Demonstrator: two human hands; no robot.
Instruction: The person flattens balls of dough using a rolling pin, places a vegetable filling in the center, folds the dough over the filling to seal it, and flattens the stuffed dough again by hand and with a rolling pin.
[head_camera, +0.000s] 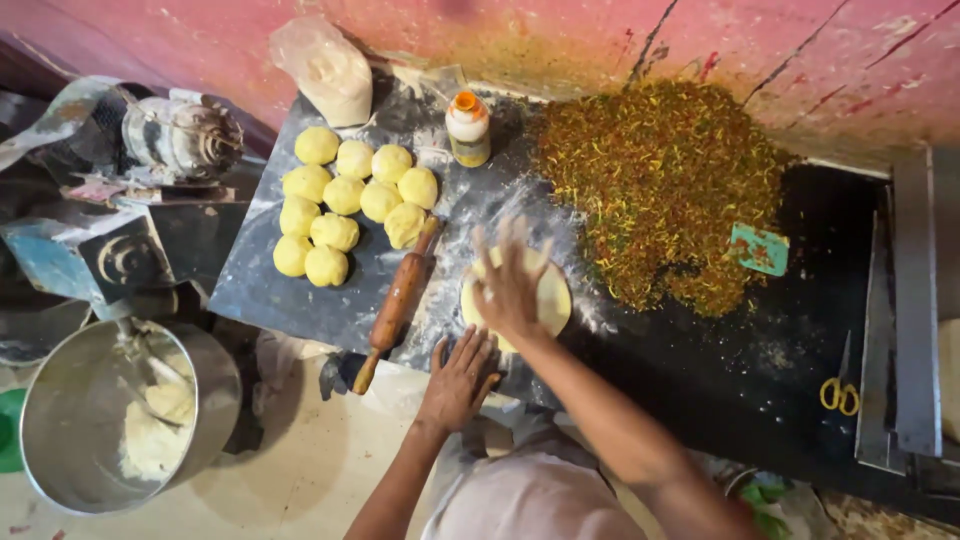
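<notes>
My right hand (508, 280) lies flat, fingers spread, on a round flattened yellow dough disc (553, 297) on the floured dark counter (700, 370). My left hand (458, 380) rests open at the counter's near edge, just below the disc. A wooden rolling pin (398, 303) lies diagonally to the left of both hands. Several yellow dough balls (345, 205) sit in a cluster at the counter's back left.
A big heap of chopped green and orange filling (660, 185) covers the back right. A small bottle (468, 128) and a plastic flour bag (325, 68) stand at the back. A green scraper (758, 248), yellow scissors (840, 393), a steel mixer bowl with dough (120, 420).
</notes>
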